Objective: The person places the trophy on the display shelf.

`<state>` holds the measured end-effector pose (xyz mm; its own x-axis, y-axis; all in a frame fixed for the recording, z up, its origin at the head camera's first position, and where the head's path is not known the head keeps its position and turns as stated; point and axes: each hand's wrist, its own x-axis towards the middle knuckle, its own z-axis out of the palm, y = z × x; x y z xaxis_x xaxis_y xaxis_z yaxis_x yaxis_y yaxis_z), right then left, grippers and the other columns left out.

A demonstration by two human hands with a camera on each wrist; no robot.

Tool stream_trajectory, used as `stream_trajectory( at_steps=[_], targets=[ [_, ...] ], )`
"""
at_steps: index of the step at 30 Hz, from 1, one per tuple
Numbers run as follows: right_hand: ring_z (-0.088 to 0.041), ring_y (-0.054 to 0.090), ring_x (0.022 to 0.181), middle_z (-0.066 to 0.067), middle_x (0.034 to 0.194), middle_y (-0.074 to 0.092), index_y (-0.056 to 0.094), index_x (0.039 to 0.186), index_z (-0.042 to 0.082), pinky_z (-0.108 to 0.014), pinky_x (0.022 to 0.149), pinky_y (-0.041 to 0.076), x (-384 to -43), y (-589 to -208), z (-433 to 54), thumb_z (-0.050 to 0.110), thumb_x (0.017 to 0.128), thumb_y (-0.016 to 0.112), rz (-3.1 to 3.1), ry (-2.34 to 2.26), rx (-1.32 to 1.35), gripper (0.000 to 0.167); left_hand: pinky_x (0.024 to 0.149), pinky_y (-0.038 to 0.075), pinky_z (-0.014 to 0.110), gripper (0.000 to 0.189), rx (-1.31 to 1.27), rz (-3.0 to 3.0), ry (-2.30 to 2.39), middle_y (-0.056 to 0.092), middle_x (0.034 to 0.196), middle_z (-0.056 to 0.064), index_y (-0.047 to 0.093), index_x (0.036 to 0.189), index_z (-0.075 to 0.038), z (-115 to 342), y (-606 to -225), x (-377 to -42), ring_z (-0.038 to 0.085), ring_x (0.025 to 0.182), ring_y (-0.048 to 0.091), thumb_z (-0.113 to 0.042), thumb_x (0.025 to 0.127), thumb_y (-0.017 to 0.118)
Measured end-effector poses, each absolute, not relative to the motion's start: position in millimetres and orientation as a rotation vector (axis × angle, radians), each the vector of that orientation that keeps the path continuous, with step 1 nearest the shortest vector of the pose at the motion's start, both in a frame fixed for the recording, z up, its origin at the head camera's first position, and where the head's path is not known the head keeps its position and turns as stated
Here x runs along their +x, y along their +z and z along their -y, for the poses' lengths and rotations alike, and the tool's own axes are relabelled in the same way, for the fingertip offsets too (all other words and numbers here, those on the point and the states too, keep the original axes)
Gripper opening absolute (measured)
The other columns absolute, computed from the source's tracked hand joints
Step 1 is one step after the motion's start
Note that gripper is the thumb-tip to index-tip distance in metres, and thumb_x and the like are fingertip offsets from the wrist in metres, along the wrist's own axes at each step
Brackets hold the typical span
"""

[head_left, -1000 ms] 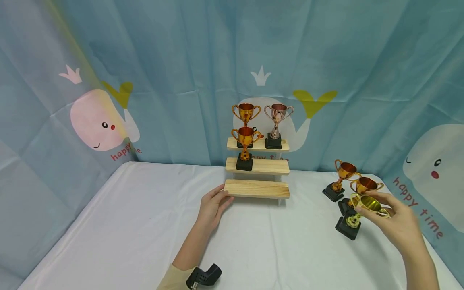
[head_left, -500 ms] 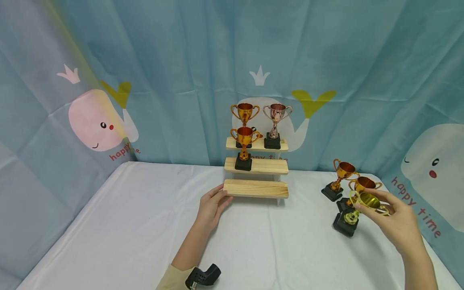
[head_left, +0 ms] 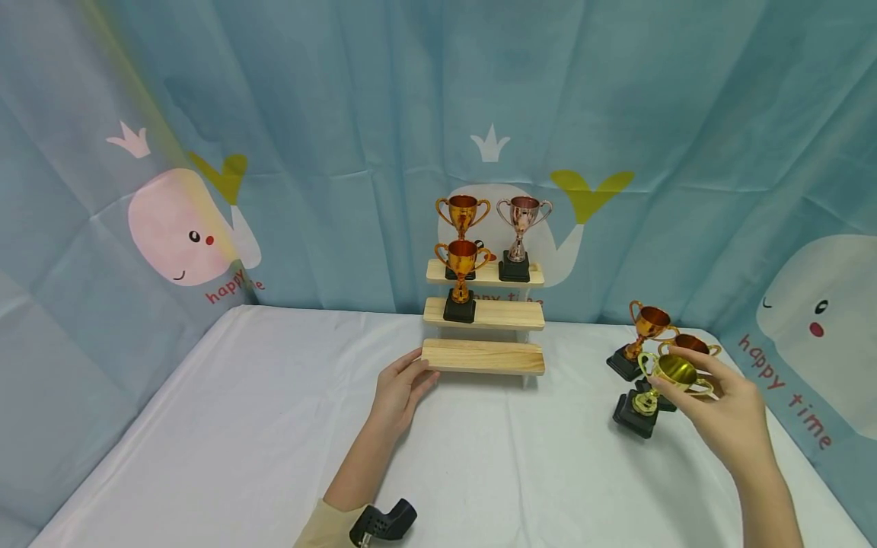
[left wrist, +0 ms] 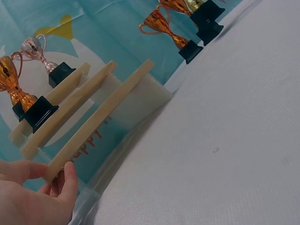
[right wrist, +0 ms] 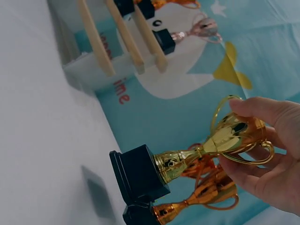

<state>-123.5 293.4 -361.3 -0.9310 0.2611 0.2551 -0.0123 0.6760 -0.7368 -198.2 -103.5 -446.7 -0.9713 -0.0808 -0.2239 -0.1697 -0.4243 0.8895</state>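
My right hand (head_left: 719, 407) holds a gold trophy (right wrist: 220, 145) by its cup, thumb and fingers around it near the handles. The trophy tilts, its black base (head_left: 635, 415) raised off the table with a shadow beneath. Right behind it are two bronze trophies, one standing (head_left: 647, 327) and another (head_left: 690, 346) partly hidden by the hand. At the lowest tier's left end, my left hand (head_left: 400, 392) pinches the wooden board (left wrist: 101, 115) of a three-tier display stand. A bronze trophy (head_left: 460, 262) stands on the middle tier; on the top tier are another bronze trophy (head_left: 463, 213) and a rose-silver trophy (head_left: 519, 228).
A white cloth covers the table (head_left: 226, 426). Behind it hangs a blue curtain (head_left: 329, 152) printed with whales, right at the back of the stand. The lowest board (head_left: 483, 356) bears no trophy. A black device (head_left: 384, 521) sits on the left wrist.
My right hand has lifted the gold trophy from beside the bronze ones and moved it a little left. The left hand has kept its hold on the stand.
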Motion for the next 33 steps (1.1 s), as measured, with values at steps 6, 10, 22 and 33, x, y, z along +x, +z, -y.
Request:
stream_trajectory(
  at_steps=[6, 10, 22, 33],
  targets=[
    [0.016, 0.044, 0.096, -0.023, 0.142, 0.058, 0.063, 0.144, 0.005, 0.002, 0.069, 0.050, -124, -359, -277, 0.022, 0.094, 0.084, 2.529, 1.130, -0.117, 0.057, 0.107, 0.060, 0.034, 0.048, -0.365, -1.663, 2.580, 0.042, 0.154, 0.030, 0.042, 0.154, 0.010, 104, -447, -198, 0.033, 0.131, 0.055, 0.000, 0.108, 0.053],
    [0.016, 0.045, 0.097, -0.023, 0.144, 0.058, 0.063, 0.144, 0.005, 0.003, 0.070, 0.050, -123, -357, -267, 0.018, 0.093, 0.085, 2.515, 1.151, -0.077, 0.057, 0.107, 0.060, 0.034, 0.048, -0.368, -1.659, 2.581, 0.042, 0.155, 0.030, 0.042, 0.154, 0.010, 104, -446, -197, 0.032, 0.131, 0.055, 0.000, 0.108, 0.053],
    [0.008, 0.067, 0.075, 0.008, 0.122, 0.064, 0.064, 0.141, 0.006, -0.010, 0.062, 0.057, -125, -349, -245, 0.012, 0.090, 0.087, 2.449, 1.214, 0.037, 0.056, 0.107, 0.060, 0.035, 0.048, -0.356, -1.633, 2.594, 0.041, 0.156, 0.031, 0.042, 0.154, 0.011, 102, -446, -198, 0.036, 0.137, 0.052, 0.001, 0.108, 0.052],
    [0.006, 0.063, 0.086, -0.011, 0.130, 0.061, 0.065, 0.137, 0.002, -0.005, 0.074, 0.058, -136, -333, -225, 0.010, 0.090, 0.086, 2.420, 1.238, 0.155, 0.052, 0.106, 0.060, 0.034, 0.048, -0.377, -1.622, 2.605, 0.041, 0.156, 0.030, 0.042, 0.154, 0.010, 104, -446, -198, 0.036, 0.137, 0.052, 0.001, 0.108, 0.053]
  ],
)
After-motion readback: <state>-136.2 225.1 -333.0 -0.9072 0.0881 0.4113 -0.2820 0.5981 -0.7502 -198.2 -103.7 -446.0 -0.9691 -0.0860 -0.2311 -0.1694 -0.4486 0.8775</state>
